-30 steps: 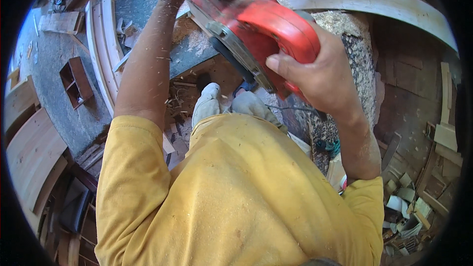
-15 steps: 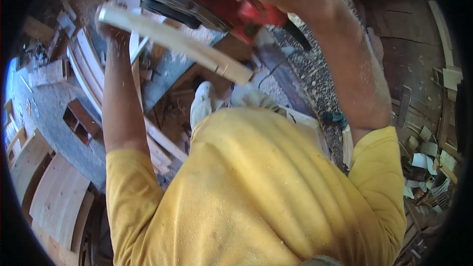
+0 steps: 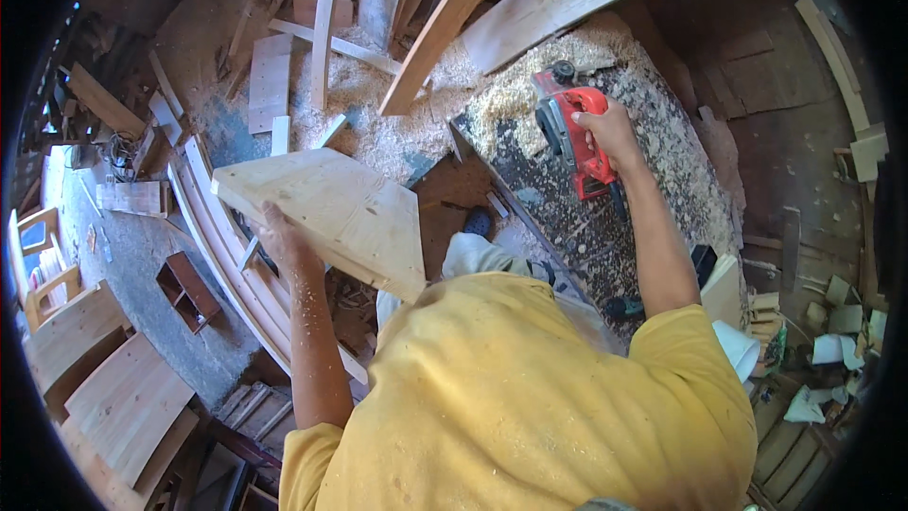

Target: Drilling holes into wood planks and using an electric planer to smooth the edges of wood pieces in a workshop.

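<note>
In my right hand point(image 3: 610, 137) is a red electric planer point(image 3: 582, 137), its handle wrapped by my fingers. The planer is over a dark worktop point(image 3: 605, 237) strewn with shavings; whether it rests on the surface I cannot tell. On the left, my left hand point(image 3: 282, 235) grips the lower left edge of a pale wooden board point(image 3: 331, 203). The board is tilted, with its broad face up and its near corner close to my yellow shirt. Some of the left fingers are hidden beneath the board.
Pale wood shavings point(image 3: 511, 99) are heaped around the worktop's far end. Curved planks point(image 3: 473, 5) lean across the back. Long curved strips point(image 3: 232, 255) lie left of my left arm, near a small brown wooden box point(image 3: 186, 293). Wood offcuts point(image 3: 837, 322) litter the right.
The planer has moved off the board's edge, to the right and over the worktop. The board has come lower and turned its broad face up. My view has shifted too.
</note>
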Tool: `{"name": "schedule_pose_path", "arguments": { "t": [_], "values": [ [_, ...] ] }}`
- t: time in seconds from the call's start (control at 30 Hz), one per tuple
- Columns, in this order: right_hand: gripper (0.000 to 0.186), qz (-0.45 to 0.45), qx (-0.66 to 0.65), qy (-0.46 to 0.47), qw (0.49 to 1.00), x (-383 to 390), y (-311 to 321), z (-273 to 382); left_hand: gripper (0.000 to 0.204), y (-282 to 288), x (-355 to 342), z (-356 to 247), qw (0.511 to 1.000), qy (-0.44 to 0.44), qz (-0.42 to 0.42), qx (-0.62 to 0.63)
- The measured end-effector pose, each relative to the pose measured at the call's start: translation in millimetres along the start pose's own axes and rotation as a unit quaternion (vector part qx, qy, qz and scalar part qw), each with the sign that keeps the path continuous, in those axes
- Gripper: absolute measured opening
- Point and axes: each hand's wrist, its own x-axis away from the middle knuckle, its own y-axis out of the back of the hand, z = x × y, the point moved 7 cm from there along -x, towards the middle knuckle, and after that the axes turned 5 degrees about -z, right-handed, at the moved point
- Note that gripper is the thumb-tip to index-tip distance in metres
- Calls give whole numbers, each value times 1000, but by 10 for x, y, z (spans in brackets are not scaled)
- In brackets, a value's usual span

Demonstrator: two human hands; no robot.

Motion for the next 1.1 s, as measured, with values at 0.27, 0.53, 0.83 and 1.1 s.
{"name": "schedule_pose_path", "arguments": {
  "t": [0.27,0.53,0.83,1.1],
  "values": [
    [17,-47,-83,-37,995,-955,406,-1106,78,84,287,114,985,-111,-27,-127],
    [41,-98,-111,1,989,-873,668,-1265,62,43,1535,303,987,3,-83,-136],
    [47,-142,48,61,987,-718,834,-997,40,2,1037,414,996,50,-49,-47],
    [21,245,-151,-112,951,547,-941,-1406,42,235,946,-405,985,120,-91,82]
  ]
}}
